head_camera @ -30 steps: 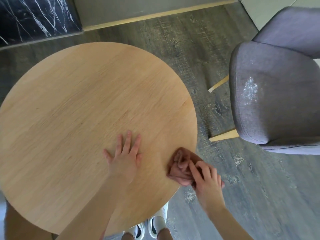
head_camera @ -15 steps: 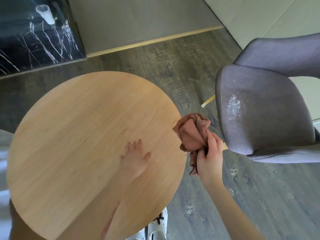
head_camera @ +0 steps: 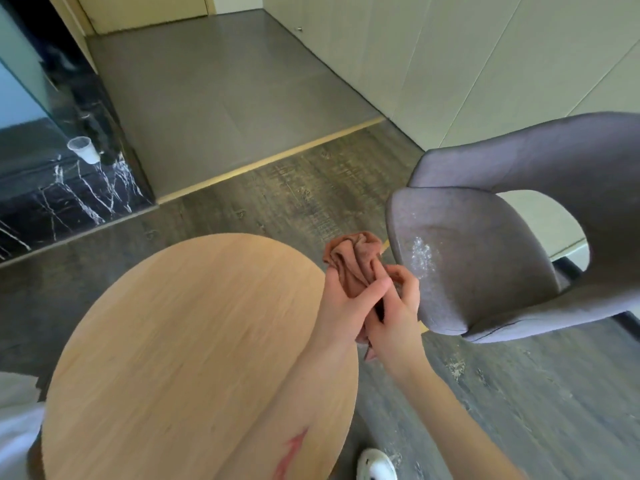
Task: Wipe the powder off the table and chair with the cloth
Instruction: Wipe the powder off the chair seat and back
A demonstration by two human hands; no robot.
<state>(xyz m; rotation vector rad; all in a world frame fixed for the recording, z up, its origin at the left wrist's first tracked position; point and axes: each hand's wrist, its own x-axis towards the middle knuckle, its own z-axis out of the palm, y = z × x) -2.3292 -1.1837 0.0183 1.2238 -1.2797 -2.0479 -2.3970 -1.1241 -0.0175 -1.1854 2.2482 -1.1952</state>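
Observation:
A bunched brown cloth (head_camera: 353,263) is held in the air between the round wooden table (head_camera: 180,334) and the grey fabric chair (head_camera: 485,271). My left hand (head_camera: 346,303) grips it from the left and my right hand (head_camera: 394,313) grips its lower part from the right. Both hands hover just past the table's right edge, close to the chair seat's front. A patch of white powder (head_camera: 422,254) lies on the left part of the seat. I see no powder on the tabletop.
Dark wood-look floor (head_camera: 519,393) with pale specks lies below the chair. A black marble ledge (head_camera: 69,195) at the left carries a clear plastic cup (head_camera: 83,149). Pale wall panels (head_camera: 485,64) stand behind the chair. My white shoe (head_camera: 375,464) shows under the table's edge.
My right hand lifted the cloth off the table's edge toward the chair. My left hand left the tabletop and took hold of the cloth too. The view tilted upward.

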